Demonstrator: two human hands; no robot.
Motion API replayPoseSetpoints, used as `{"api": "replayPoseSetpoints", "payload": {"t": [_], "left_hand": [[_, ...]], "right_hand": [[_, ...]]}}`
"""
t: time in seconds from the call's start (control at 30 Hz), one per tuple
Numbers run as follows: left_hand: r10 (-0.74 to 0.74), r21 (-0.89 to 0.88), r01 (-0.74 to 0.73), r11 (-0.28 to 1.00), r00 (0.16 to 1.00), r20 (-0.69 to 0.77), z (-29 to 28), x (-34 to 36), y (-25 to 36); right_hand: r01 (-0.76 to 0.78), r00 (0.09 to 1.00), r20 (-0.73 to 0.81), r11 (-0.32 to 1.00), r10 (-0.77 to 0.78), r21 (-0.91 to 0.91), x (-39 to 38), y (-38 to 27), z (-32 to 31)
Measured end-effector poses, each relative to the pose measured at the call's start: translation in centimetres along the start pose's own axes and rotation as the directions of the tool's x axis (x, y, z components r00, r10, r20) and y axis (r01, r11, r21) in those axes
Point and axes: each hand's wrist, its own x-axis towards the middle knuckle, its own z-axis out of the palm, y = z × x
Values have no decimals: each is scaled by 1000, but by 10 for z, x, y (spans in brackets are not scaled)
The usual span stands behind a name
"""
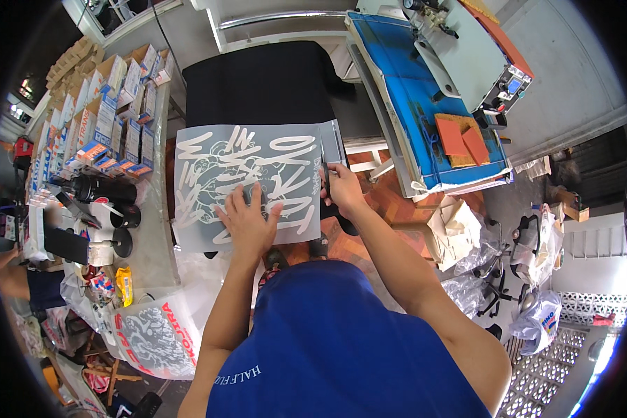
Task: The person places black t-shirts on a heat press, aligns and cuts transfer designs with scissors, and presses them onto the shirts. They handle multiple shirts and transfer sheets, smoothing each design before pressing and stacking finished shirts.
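Observation:
A grey translucent transfer sheet (209, 181) with white lettering and line drawings lies in front of me, partly over a black cloth (258, 83). My left hand (249, 219) rests flat on its lower middle with the fingers spread. At the sheet's right edge, my right hand (343, 189) is closed around what look like dark scissors (325, 169), their handles mostly hidden by my fingers. A narrow strip (333, 143) along that edge stands apart from the printed part at the top.
Left, a long table (157, 230) carries rows of cartons (111, 104) and a yellow packet (124, 285). A printed plastic bag (157, 338) hangs nearer me. Right stands a blue-topped bench (404, 90) with a heat-press-like machine (460, 56) and orange pads (460, 139). A paper bag (453, 230) sits below.

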Motion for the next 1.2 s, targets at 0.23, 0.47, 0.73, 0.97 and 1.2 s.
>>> {"api": "replayPoseSetpoints", "payload": {"t": [0.23, 0.47, 0.73, 0.97, 1.2], "left_hand": [[11, 82, -15, 997, 999, 48, 3, 12, -11], [27, 180, -13, 984, 997, -75, 17, 76, -22], [671, -21, -673, 739, 735, 98, 76, 65, 100], [579, -36, -609, 792, 769, -269, 85, 55, 85], [293, -692, -320, 647, 942, -161, 46, 15, 71]], "right_hand": [[37, 999, 35, 999, -37, -2, 25, 0, -12], [86, 970, 169, 896, -175, 435, 4, 5, -27], [133, 852, 353, 812, -387, 568, -80, -53, -63], [234, 902, 255, 891, -349, 390, -53, -63, -41], [274, 929, 169, 919, -329, 284, -67, -69, -55]]}}
